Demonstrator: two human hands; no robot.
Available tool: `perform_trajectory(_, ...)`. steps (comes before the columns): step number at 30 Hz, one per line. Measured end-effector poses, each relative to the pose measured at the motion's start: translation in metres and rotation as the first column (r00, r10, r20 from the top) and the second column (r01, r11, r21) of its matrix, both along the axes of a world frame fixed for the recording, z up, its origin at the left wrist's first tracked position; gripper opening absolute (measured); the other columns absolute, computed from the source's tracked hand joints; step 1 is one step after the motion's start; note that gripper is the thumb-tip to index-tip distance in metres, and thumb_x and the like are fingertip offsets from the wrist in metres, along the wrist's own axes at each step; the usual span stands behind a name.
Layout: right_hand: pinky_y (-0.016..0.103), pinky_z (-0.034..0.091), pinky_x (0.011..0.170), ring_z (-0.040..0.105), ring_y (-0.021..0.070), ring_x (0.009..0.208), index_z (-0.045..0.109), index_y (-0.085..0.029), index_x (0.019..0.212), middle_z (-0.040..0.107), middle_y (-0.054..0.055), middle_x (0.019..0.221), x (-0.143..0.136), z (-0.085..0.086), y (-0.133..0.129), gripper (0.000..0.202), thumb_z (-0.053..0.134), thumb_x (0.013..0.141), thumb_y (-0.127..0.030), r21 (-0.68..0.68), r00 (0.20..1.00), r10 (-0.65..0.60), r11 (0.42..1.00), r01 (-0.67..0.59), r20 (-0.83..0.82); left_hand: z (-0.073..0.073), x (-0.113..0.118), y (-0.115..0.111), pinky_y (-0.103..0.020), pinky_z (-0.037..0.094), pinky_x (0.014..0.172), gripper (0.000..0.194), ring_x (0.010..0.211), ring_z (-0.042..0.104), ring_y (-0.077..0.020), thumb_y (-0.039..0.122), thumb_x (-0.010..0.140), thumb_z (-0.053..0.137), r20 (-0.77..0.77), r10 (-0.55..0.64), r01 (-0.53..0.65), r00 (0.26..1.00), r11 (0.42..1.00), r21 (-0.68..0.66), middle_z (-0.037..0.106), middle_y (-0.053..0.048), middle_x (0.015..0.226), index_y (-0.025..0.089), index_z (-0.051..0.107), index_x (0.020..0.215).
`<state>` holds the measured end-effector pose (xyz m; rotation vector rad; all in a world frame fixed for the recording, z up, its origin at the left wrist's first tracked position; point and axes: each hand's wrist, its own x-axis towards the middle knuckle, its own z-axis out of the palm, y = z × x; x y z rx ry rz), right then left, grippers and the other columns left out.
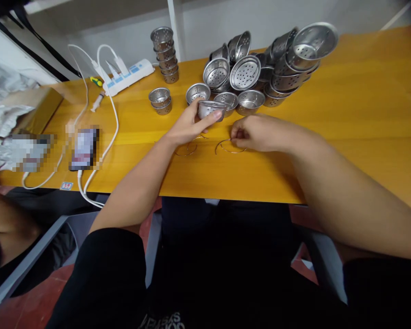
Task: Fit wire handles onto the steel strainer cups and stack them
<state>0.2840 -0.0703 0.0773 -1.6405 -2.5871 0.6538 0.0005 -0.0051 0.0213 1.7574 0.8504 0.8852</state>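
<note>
"Left hand (192, 124) first: what is it doing?"

"Gripping a perforated metal cup (208, 108) by its side, thumb across the near wall and fingers behind; the cup is above the table (363, 114), in front of the other cups."

"And the right hand (256, 132)?"

"Fingers curled and drawn together; the tips seem to pinch a curved wire (234, 152), low over the wood; the exact contact is too small to be sure of."

"How far along would you say things are?"

"Partway, at a guess; the held cup and the curved wire are apart, so nothing joins them; more thin wire (187, 156) lies beneath the left forearm and hand; thin lines show inside some of the cups behind, perhaps wires, but I can't confirm it."

"Where are those others?"

"A tall stack (169, 64) stands near the power strip (132, 76); a short stack (160, 100) sits in front of it; to the right, loose cups (245, 73) crowd against a leaning stack (287, 82); how many count as finished, I can't tell."
</note>
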Motion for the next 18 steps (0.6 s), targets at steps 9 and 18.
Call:
perform_trajectory(9, 0.042, 0.053, 0.079, 0.077, 0.0297, 0.089, 0.086, -0.023, 0.100, 0.085, 0.009, 0.099, -0.009, 0.014, -0.008, 0.007, 0.090, 0.104, -0.019, -0.090, 0.970, -0.070, 0.992, 0.093, 0.232, -0.019, 0.001, 0.018, -0.059, 0.077, 0.123, 0.106, 0.134, 0.087, -0.0363, 0.114, 0.089, 0.094, -0.003, -0.049, 0.048, 0.999, 0.987, 0.150, 0.077, -0.008, 0.129, 0.027, 0.068, 0.143)
perform_trajectory(18, 0.043, 0.048, 0.073, 0.074, 0.0324, 0.080, 0.085, -0.025, 0.089, 0.081, 0.010, 0.088, -0.003, -0.003, -0.005, 0.021, 0.096, 0.100, -0.040, 0.010, 0.975, -0.040, 0.999, 0.038, 0.219, -0.036, -0.002, 0.037, -0.068, 0.059, 0.146, 0.130, 0.164, 0.076, -0.0429, 0.101, 0.076, 0.112, 0.010, -0.091, 0.086, 0.996, 0.969, 0.232, 0.067, -0.015, 0.167, 0.027, 0.055, 0.167)
